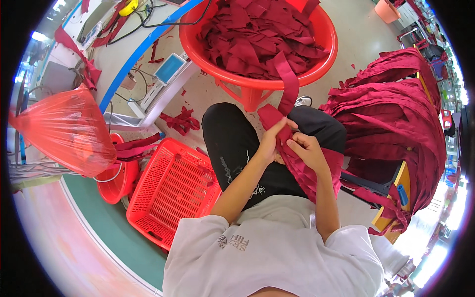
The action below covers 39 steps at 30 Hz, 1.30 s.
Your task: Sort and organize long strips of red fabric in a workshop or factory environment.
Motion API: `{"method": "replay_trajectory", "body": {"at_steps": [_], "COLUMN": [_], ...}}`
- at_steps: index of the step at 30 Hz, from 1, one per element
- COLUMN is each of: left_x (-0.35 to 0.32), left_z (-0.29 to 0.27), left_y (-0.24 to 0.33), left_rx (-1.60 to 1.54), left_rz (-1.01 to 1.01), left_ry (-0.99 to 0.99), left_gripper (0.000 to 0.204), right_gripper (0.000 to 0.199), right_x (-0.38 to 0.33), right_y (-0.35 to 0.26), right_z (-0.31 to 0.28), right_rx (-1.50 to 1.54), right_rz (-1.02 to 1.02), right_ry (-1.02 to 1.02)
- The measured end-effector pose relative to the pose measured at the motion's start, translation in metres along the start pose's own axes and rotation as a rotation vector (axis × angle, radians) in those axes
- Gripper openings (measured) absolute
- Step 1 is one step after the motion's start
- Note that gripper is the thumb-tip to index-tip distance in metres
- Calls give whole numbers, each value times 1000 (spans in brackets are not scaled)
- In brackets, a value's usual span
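Over my lap, my left hand (270, 141) is closed round a bundle of dark red fabric strips (269, 115). My right hand (308, 150) grips the same bundle from the other side, its thumb pressed toward the left hand's fingers. The lower part of the strips drapes over my right thigh. Just beyond my hands, a single dark red strip (287, 79) hangs over the rim of a round red tub (330, 57). The tub holds a heap of cut fabric pieces (252, 39). Parts of my fingers are hidden by the cloth and each other.
Long dark red strips (391, 119) hang in thick layers over a yellow-edged rack (401, 193) at my right. On the left are a red slotted basket (170, 198), a red bucket (116, 190) and a filled red plastic bag (69, 131). A blue-edged table (141, 49) stands at far left.
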<state>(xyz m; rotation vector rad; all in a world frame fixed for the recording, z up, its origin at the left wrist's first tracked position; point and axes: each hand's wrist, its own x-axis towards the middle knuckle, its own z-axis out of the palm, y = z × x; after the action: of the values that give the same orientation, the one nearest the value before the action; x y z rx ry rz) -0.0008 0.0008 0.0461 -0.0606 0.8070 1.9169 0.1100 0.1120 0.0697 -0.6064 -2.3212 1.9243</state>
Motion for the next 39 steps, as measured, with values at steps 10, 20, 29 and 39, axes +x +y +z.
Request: {"method": "replay_trajectory", "body": {"at_steps": [10,20,29,39], "left_x": [13,7,14,19], "left_z": [-21,-20,-24,-23], "left_y": [6,22,18,7], "left_rx": [-559,-645,-583,-399], "left_rz": [221,107,99,104], "left_ry": [-187,-34,-216,-14], "left_gripper": [40,39,36,37], "right_gripper": [23,17,37,12], "right_x": [-68,-442,-490,-36], "right_y": [27,242,336,29], "right_z": [-54,-86,-82,-96], "right_rx": [-880,-1014,-630,-374], "right_rz": [-177,1099,1358,-145], "right_ry": [318,929,584,854]}}
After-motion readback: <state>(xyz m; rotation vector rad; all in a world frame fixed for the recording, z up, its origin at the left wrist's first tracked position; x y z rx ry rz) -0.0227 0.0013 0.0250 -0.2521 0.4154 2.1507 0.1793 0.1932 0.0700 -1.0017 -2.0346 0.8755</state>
